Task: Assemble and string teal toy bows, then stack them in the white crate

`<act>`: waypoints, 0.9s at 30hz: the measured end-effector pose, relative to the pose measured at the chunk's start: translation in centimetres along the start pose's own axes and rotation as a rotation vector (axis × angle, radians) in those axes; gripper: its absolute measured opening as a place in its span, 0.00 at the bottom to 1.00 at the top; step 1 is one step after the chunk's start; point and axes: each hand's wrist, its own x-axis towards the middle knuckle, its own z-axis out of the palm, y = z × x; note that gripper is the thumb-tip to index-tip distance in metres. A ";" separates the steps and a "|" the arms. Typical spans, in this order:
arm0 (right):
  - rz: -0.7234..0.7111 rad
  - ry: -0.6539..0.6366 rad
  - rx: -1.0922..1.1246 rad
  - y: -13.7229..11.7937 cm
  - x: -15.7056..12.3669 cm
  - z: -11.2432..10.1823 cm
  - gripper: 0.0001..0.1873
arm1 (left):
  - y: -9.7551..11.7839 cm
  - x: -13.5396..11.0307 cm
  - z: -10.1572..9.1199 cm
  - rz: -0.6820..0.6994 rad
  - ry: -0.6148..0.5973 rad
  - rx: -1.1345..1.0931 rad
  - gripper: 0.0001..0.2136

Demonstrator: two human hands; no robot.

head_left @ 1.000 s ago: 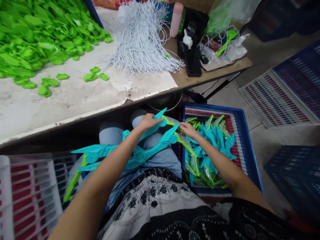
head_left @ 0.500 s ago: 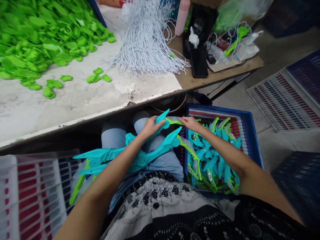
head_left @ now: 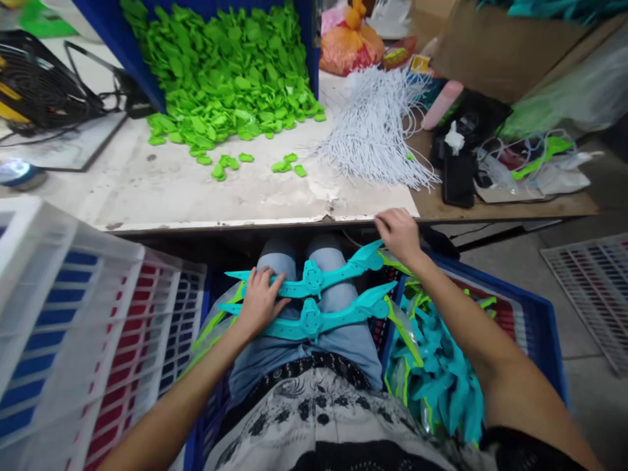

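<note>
Two turquoise plastic toy bows lie side by side across my lap, an upper one and a lower one. Each has a round hub at its middle and lime-green and clear pieces at the ends. My left hand lies over the left end of the upper bow, fingers on its far side and thumb on its near side. My right hand is raised at the table edge, just above that bow's right tip. Its fingers are curled together; whatever they hold, if anything, is hidden.
A blue crate with turquoise and green parts stands at my right. White plastic baskets stand left. On the table are a green pile of small pieces, white cable ties and a black phone.
My view has turned left. My right hand has left the green end piece and risen to the table edge. My left hand has moved from the upper bow's right end to its left end.
</note>
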 end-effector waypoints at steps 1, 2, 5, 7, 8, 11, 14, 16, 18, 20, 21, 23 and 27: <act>-0.053 -0.020 0.009 -2.0 2.9 1.0 0.15 | -0.4 0.4 0.1 0.021 -0.007 0.006 0.22; -0.097 -0.045 0.019 -3.9 5.8 2.3 0.13 | -0.7 1.0 0.0 0.045 -0.016 0.009 0.21; -0.115 -0.119 0.031 -8.5 13.5 6.7 0.13 | -1.4 3.0 -0.6 0.108 -0.051 -0.004 0.20; -0.058 -0.158 -0.009 -10.2 17.0 9.1 0.15 | -1.2 3.2 -0.9 0.089 -0.027 -0.025 0.22; -0.035 -0.177 -0.033 -10.6 18.0 9.9 0.14 | -0.8 2.9 -0.9 0.059 0.013 -0.042 0.24; -0.010 -0.233 -0.029 -10.4 19.1 10.2 0.15 | 1.3 0.2 -0.5 0.010 0.108 -0.164 0.22; -0.054 -0.339 0.071 -8.9 18.6 8.1 0.15 | 3.4 -3.1 0.0 0.064 -0.089 -0.337 0.17; -0.119 -0.503 0.116 -7.6 18.1 6.5 0.13 | 4.1 -4.2 0.1 0.052 -0.267 -0.403 0.16; -0.150 -0.635 0.135 -6.7 17.5 5.5 0.12 | 4.3 -4.4 -0.1 0.016 -0.384 -0.446 0.16; -0.126 -0.592 0.144 -6.0 16.6 5.2 0.13 | 4.1 -4.1 -0.3 0.001 -0.475 -0.488 0.15; -0.098 -0.509 0.142 -5.8 16.0 5.3 0.14 | 3.8 -3.9 -0.5 0.000 -0.514 -0.511 0.15; -0.054 -0.328 0.134 -5.7 14.5 5.6 0.16 | 3.3 -3.5 -0.8 0.006 -0.565 -0.570 0.14; -0.068 -0.245 0.056 -6.4 12.1 6.5 0.17 | 2.4 -1.3 -1.5 -0.065 -0.292 -0.612 0.16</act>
